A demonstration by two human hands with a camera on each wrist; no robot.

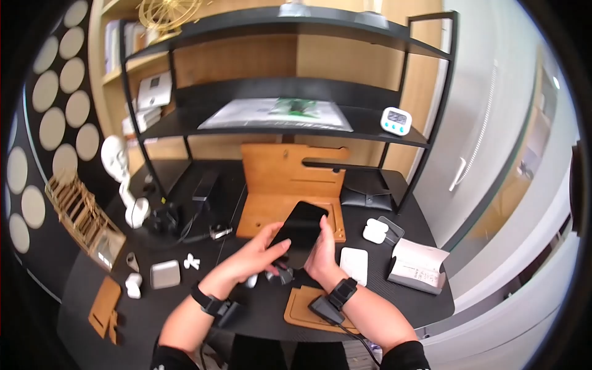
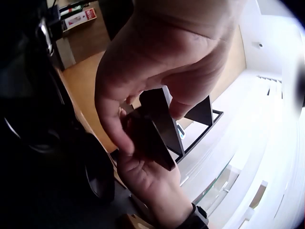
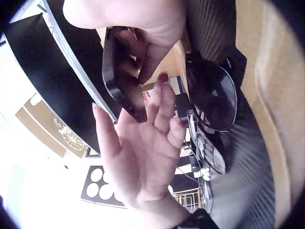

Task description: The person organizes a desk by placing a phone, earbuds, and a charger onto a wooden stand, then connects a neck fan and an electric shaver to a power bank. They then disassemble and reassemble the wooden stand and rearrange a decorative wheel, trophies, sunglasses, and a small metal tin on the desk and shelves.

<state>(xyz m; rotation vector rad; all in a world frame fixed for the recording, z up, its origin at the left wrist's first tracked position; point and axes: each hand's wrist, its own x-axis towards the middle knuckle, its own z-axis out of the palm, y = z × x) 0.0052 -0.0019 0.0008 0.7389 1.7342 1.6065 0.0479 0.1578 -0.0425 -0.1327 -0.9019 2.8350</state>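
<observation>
A black smartphone (image 1: 303, 221) is held tilted over the table between both hands. My right hand (image 1: 324, 254) grips it, with fingers curled round its edge and back. My left hand (image 1: 256, 253) is at the phone's other side, fingers relaxed against it and the thumb raised apart from it in the right wrist view. Sunglasses (image 3: 212, 98) lie on the table under the hands. A brown wooden stand (image 1: 293, 169) with a slotted upright panel is just behind the phone. Near my right wrist lies a flat brown wooden piece (image 1: 302, 305).
To the right are a white flat box (image 1: 354, 265), a white earbud case (image 1: 375, 231), a black pouch (image 1: 367, 197) and an opened box (image 1: 418, 265). On the left lie a grey tray (image 1: 165, 274), cables and a white mannequin head (image 1: 115, 157). A black shelf (image 1: 296, 132) rises behind.
</observation>
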